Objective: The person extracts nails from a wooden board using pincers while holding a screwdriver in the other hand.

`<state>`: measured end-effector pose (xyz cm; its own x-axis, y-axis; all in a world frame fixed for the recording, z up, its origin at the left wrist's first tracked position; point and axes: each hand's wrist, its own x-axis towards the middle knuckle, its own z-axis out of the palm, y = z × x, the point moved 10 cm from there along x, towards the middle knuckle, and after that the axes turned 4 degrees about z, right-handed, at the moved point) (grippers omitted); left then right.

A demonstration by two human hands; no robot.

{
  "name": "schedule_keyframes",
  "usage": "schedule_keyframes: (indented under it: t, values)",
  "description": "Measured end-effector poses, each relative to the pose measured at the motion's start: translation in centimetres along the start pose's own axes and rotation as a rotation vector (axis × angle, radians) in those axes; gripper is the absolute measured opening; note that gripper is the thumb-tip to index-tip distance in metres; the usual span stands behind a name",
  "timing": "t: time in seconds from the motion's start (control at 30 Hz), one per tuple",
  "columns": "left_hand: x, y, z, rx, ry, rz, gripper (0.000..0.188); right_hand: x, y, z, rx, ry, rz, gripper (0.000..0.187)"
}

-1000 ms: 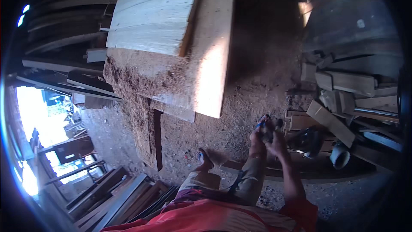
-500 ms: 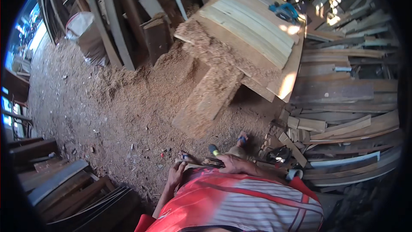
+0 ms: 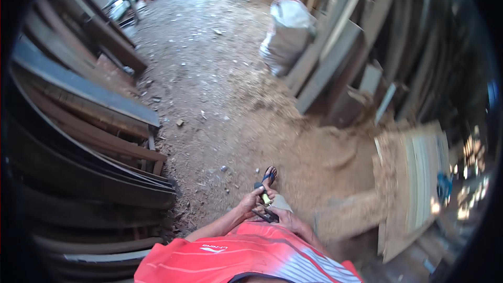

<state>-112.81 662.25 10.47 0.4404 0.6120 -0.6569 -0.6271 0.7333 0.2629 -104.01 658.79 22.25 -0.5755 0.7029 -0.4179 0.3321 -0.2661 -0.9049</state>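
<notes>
In front of my waist, my left hand (image 3: 250, 203) is closed around a tool with a dark and yellow-green handle (image 3: 265, 197). My right hand (image 3: 284, 217) sits just beside it, its fingers closed about a dark, slim object (image 3: 268, 215) that is too small and blurred to name. The two held things lie close together; whether they touch, I cannot tell. A sandalled foot (image 3: 270, 176) shows just beyond my hands.
Stacked boards (image 3: 89, 97) line the left side. A white sack (image 3: 287, 34) stands against upright planks (image 3: 340, 47) at the right. Farther right, pale boards (image 3: 419, 173) lie on a bench with a blue power tool (image 3: 444, 188). Sawdust (image 3: 325, 152) covers the floor nearby.
My view has swung left, so the bench and sack now sit farther right. The yellow-and-dark tool, earlier at my right hand, is now in my left; both hands have come together.
</notes>
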Motion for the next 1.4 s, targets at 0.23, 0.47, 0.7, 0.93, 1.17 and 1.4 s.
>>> schedule_keyframes:
  t: [0.23, 0.47, 0.7, 0.93, 1.17, 1.4]
  values:
    - [5.2, 25.0, -11.3, 0.240, 0.251, 0.448, 0.013, 14.9, -3.7, -11.2, -0.155, 0.172, 0.136, 0.059]
    - [-5.3, 40.7, 4.0, 0.663, 0.033, 0.459, 0.033, 35.0, -16.0, -22.5, -0.347, 0.179, 0.116, 0.055]
    - [-10.2, 56.5, 16.4, 0.556, -0.742, 0.621, 0.045, 60.9, -17.5, -26.2, -0.757, -0.034, 0.119, 0.054]
    - [-4.5, 77.6, 13.7, 0.764, -0.891, 0.482, 0.040, 68.3, 1.2, -36.2, -0.630, 0.220, 0.630, 0.060]
    - [-1.3, 100.1, 9.1, 0.126, -0.859, 0.912, 0.040, 72.9, -6.3, -38.3, -0.563, 0.279, 0.819, 0.058]
    - [5.3, 115.7, 16.1, 0.498, -1.166, 0.381, 0.045, 91.8, -5.9, -42.4, -0.490, 0.245, 0.730, 0.058]
